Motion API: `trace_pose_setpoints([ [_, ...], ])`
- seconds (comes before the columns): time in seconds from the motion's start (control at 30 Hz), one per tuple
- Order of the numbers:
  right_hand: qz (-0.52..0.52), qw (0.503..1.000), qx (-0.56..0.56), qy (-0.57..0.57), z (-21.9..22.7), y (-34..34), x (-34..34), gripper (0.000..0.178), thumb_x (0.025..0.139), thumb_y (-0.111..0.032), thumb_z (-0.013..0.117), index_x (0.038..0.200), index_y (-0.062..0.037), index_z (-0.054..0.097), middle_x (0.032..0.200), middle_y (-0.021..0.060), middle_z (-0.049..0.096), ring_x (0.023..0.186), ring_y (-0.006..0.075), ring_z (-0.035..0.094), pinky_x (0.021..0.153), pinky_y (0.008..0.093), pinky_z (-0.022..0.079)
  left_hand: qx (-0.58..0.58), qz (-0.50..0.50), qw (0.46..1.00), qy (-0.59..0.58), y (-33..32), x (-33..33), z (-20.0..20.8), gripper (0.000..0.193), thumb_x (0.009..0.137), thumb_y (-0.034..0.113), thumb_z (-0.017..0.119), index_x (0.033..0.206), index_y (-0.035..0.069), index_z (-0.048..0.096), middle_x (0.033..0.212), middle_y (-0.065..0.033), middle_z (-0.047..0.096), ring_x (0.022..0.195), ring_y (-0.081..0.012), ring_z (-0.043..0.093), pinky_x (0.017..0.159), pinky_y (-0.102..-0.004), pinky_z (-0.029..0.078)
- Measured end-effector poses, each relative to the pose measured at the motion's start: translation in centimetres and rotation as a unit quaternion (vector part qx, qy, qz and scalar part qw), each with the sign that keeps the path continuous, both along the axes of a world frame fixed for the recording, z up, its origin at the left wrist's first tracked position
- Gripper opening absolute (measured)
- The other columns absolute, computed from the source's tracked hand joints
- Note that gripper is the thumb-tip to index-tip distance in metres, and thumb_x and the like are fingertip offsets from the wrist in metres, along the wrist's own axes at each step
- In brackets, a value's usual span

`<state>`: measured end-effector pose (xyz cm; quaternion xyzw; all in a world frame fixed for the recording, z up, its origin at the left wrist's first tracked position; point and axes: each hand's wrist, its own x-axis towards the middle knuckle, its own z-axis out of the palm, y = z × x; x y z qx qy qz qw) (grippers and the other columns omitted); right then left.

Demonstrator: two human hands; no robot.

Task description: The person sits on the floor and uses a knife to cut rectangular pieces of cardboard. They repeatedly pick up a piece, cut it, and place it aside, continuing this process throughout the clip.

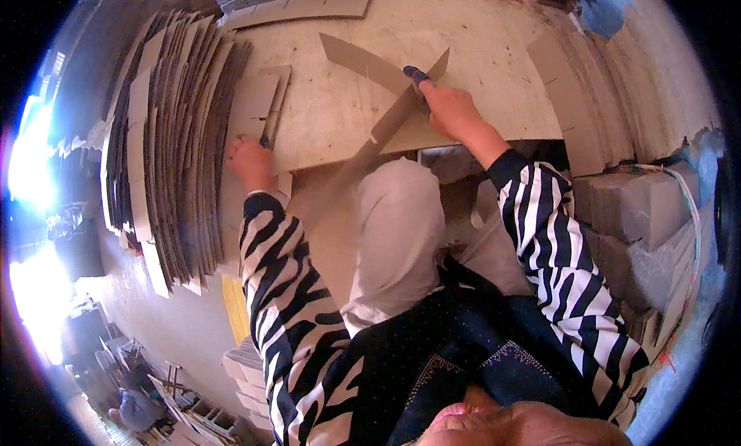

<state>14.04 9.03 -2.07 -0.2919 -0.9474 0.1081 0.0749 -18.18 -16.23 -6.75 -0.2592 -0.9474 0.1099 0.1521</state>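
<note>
Over the wooden board, my right hand (451,110) is closed around two crossed cardboard strips, with dark coverings on its fingertips. One cardboard strip (359,62) reaches to the far left. The other cardboard strip (392,120) slants down toward my knee, its near end blurred. Whether they are slotted together where they cross is hidden by my fingers. At the board's left edge, my left hand (251,162) has its fingers curled on the near end of a small pile of flat cardboard strips (258,102). A dark covering shows at its thumb.
Tall stacked cardboard sheets (189,145) stand left of the wooden board (494,67). More cardboard (579,98) lines its right side, and a flat stack (301,10) lies at the far edge. Grey bundles (633,206) and a cable (691,199) are at the right.
</note>
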Motion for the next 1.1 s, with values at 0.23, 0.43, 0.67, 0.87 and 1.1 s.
trace_pose_setpoints([
  [0.23,0.147,0.974,0.048,0.164,0.0,-1.7,-0.3,0.02,0.082,-0.007,0.053,0.1,-0.0084,0.059,0.086,0.0126,0.064,0.08,0.033,0.064,0.063,0.0444,0.052,0.049,-0.127,0.99,-0.046,2.2,1.5,1.9,0.02,0.077,0.024,0.061,0.088,0.008,0.067,0.09,-0.0135,0.066,0.085,-0.0334,0.065,0.071,-0.0459,0.052],
  [0.43,0.164,0.966,0.078,0.182,0.1,-2.0,-0.9,0.021,0.078,-0.008,0.054,0.098,-0.0102,0.061,0.083,0.0097,0.061,0.076,0.0313,0.063,0.061,0.0421,0.051,0.289,-0.18,0.896,-0.286,8.2,5.1,0.8,0.027,0.079,0.024,0.058,0.091,0.003,0.068,0.088,-0.0243,0.065,0.085,-0.0425,0.062,0.073,-0.0474,0.049],
  [0.67,0.153,0.965,0.081,0.198,0.2,-1.4,0.0,0.019,0.079,-0.008,0.056,0.098,-0.0111,0.062,0.081,0.0089,0.061,0.076,0.031,0.064,0.06,0.0438,0.051,0.267,-0.199,0.899,-0.284,9.8,4.1,0.5,0.023,0.08,0.02,0.055,0.084,0.001,0.067,0.081,-0.0235,0.064,0.08,-0.0422,0.062,0.071,-0.0455,0.049],
  [0.87,0.095,0.988,0.035,0.114,-1.0,-0.8,0.1,0.022,0.078,-0.008,0.056,0.099,-0.0132,0.062,0.082,0.0091,0.063,0.077,0.0315,0.064,0.06,0.0442,0.051,0.29,-0.266,0.882,-0.258,11.6,7.1,3.2,0.021,0.083,0.017,0.054,0.09,0.002,0.066,0.085,-0.0233,0.064,0.082,-0.0402,0.062,0.072,-0.0438,0.048],
  [1.1,-0.008,0.995,-0.062,0.073,-2.8,4.0,0.2,0.019,0.08,-0.011,0.058,0.099,-0.0114,0.06,0.087,0.0141,0.064,0.084,0.0353,0.063,0.067,0.0468,0.05,0.249,-0.364,0.83,-0.341,10.1,8.4,8.0,0.037,0.091,0.017,0.053,0.124,0.003,0.055,0.1,-0.0214,0.066,0.094,-0.0348,0.063,0.081,-0.0371,0.048],
])
